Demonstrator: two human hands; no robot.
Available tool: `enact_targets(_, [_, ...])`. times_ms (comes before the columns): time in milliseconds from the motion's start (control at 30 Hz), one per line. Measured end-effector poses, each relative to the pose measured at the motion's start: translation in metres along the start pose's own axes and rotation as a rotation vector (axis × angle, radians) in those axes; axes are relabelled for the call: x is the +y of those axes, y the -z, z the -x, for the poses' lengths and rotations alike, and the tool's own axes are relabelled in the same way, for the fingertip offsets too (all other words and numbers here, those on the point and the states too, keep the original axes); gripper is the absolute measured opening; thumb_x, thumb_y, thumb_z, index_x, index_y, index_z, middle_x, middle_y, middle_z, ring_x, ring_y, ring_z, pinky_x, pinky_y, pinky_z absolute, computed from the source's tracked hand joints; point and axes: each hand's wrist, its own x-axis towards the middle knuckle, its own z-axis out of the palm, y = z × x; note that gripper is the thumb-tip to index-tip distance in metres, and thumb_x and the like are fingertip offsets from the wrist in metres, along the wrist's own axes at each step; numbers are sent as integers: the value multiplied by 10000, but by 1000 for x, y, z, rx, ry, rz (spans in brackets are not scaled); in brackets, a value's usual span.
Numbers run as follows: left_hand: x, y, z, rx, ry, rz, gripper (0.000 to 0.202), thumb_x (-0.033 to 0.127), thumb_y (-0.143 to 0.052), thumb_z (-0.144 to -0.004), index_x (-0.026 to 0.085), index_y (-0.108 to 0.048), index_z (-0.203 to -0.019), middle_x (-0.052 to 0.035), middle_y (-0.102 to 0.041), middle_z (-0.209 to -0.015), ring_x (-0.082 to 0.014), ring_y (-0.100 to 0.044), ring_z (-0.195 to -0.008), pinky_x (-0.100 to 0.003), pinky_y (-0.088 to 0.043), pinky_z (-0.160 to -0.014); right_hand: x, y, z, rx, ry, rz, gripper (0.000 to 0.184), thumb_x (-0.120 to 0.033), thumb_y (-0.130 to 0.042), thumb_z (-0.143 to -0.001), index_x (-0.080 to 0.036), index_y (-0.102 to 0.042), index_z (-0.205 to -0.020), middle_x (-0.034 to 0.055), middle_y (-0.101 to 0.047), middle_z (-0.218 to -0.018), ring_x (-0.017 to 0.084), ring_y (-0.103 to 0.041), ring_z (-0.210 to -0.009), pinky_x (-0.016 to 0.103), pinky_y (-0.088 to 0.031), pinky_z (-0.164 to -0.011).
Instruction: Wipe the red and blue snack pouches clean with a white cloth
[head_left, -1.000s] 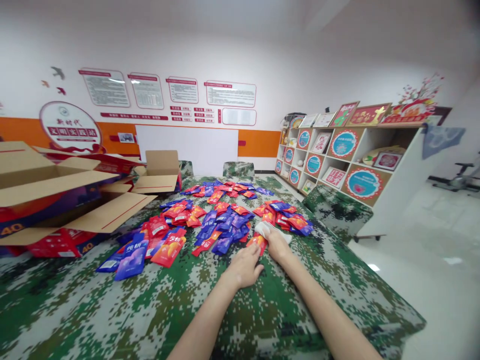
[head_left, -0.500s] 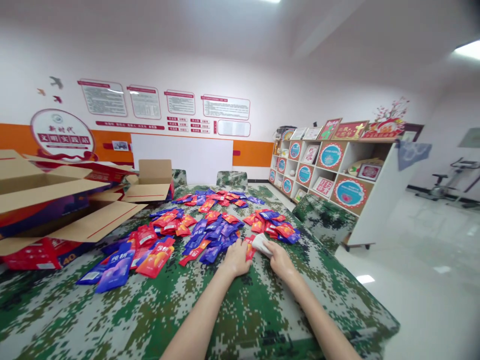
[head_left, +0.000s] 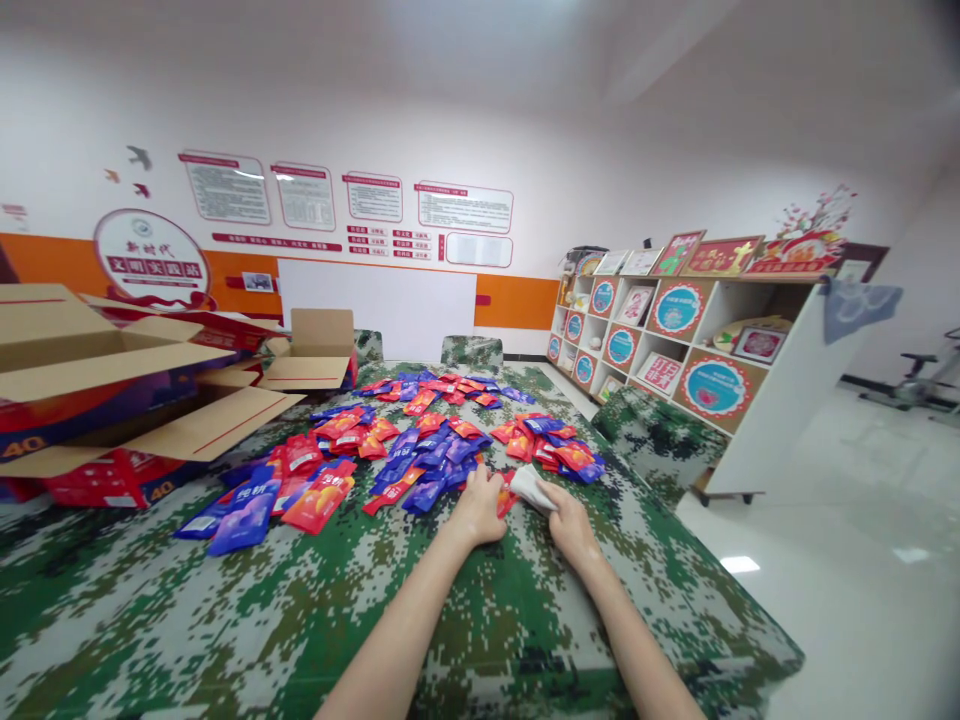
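My left hand (head_left: 480,508) is closed at the near edge of the middle heap, its fingers on a red packet (head_left: 508,494) whose right part shows beside them. In my right hand (head_left: 574,524) a folded white cloth (head_left: 531,487) is pinched, its far end close to that red packet. Just beyond my left hand lies a heap of purple-blue packets (head_left: 435,452) with some red ones. To the right is another pile of red and blue packets (head_left: 553,446). Further left, larger-looking purple packets (head_left: 247,508) and an orange-red packet (head_left: 322,497) lie on the table.
A camouflage-patterned cloth covers the table (head_left: 480,650). Open cardboard boxes (head_left: 202,430) crowd its left side, and a smaller open box (head_left: 321,340) stands behind them. Camouflage-covered chairs (head_left: 660,435) stand around. A white shelf unit (head_left: 787,400) is at the right.
The view has shifted slightly, so the room sits further right. My right hand and the white cloth have drawn a little away from my left hand, which stays at the red packet.
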Motion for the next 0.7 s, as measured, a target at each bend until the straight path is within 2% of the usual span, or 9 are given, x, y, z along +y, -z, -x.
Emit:
enact_targets(133, [-4,18,6,-20,-38,7,416,115,-628,-545,217,-483,-922,-63,-410,-1097,-250,-442,-996,-345,-416,-844,0,7,2,-6,-10,-64,683,-18,-343,-571,-179,-604,-1180,56,-592,-1215,203,-511,-1152,391,-357,-1038])
enact_targets(233, [-11,40,0,57,-81,29,366,82,-580,-563,215,-493,-893,-51,-431,-1044,-225,-468,-972,-316,-420,-838,1,9,4,-10,-8,-70,692,-19,-343,-568,-199,-602,-1184,47,-589,-1218,204,-506,-1161,399,-357,-1038])
enact_targets(300, [-17,52,-13,142,-114,72,369,66,-554,-565,212,-498,-899,-44,-441,-1026,-207,-484,-958,-297,-420,-842,3,9,3,-10,-8,-48,697,-18,-342,-566,-211,-602,-1183,45,-582,-1225,202,-508,-1160,400,-361,-1034])
enact_targets(400, [-28,62,-48,222,-91,167,383,79,-565,-561,211,-516,-917,-24,-469,-997,-195,-501,-945,-295,-419,-855,5,9,-2,-15,-2,-30,676,-12,-339,-589,-218,-612,-1172,55,-564,-1246,204,-513,-1154,395,-366,-1028])
enact_targets(533, [-44,49,-115,220,20,285,318,133,-618,-582,187,-550,-888,-5,-531,-922,-186,-527,-903,-282,-430,-815,8,8,-13,-8,59,-48,623,-21,-335,-656,-228,-610,-1175,77,-549,-1260,223,-506,-1161,410,-368,-1018])
enact_targets(700, [-54,4,-193,183,40,306,279,143,-634,-605,160,-569,-875,0,-586,-840,-162,-557,-789,-253,-441,-715,22,-5,-22,12,123,-54,561,-61,-334,-735,-254,-593,-1194,86,-538,-1272,240,-497,-1173,424,-393,-996])
